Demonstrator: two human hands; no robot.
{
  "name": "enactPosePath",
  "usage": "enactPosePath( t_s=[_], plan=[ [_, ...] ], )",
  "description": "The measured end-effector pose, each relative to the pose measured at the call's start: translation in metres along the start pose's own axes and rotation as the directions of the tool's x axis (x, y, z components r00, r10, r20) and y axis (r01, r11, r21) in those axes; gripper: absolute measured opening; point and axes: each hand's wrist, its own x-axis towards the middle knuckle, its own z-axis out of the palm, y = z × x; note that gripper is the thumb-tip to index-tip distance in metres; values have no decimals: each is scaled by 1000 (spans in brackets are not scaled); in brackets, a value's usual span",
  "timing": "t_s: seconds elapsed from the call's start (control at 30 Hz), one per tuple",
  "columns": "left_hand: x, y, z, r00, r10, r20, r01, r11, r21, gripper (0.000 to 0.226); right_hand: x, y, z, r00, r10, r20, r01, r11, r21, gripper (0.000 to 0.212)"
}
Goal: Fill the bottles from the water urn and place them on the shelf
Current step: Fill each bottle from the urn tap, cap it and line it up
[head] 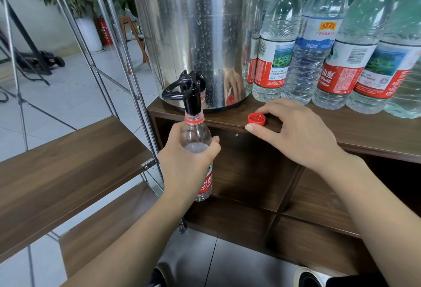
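Wooden cabinet top point(341, 131) carries the urn point(193, 36), whose tap point(192, 95) meets the bottle point(197, 147) gripped by the left hand point(189, 163), seemingly nearly full and liable to overflow, while the right hand point(296, 131) pinches the cap point(256, 119).

Cabinet top point(364, 131), dark wood | urn point(193, 24) at left corner | bottle row point(319, 43) right of urn, upright, touching | red cap point(256, 119) at front edge | shelf point(68, 161), wood boards on steel frame, left of cabinet
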Motion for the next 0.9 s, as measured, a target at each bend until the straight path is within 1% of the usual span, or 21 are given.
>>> enactPosePath(
  t_s=[0.43, 0.9],
  plan=[
    [-1, -1, -1, 1000, 7, 15, -7, 1000, -12, 37, 0, -1, -1, 1000, 2, 1, -2, 1000, 2, 49],
    [-1, 0, 0, 1000, -6, 1, 6, 1000, -8, 37, 0, -2, -1, 1000, -2, 2, 2, 1000, -4, 49]
  ],
)
